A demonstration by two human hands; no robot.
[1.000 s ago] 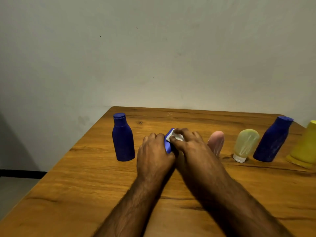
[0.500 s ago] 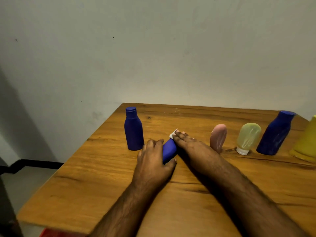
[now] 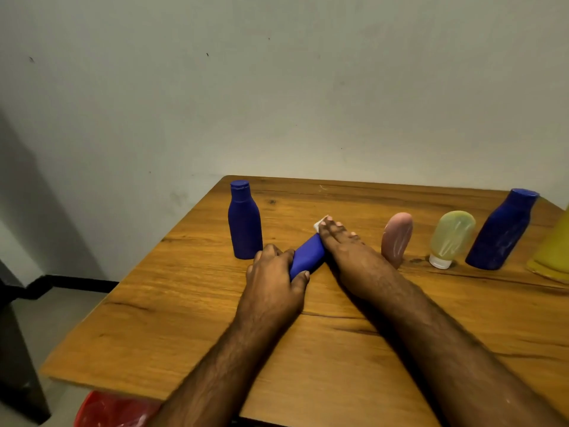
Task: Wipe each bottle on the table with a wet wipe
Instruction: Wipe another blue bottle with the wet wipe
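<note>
Blue bottle point(image 3: 307, 256) lay tilted on table, white wipe point(image 3: 320, 222) at its far end; five other bottles stood around.

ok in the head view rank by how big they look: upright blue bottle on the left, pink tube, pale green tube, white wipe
1. upright blue bottle
2. pale green tube and pink tube: look alike, and the right hand hides the pink one's base, so no ranking
3. white wipe, only a corner showing

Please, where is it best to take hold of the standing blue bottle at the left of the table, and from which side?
I would grip the upright blue bottle around its wide straight body, below the narrow neck. It stands upright near the table corner, and its left side is free. The left hand, now holding the lying blue bottle, is nearest.
</note>
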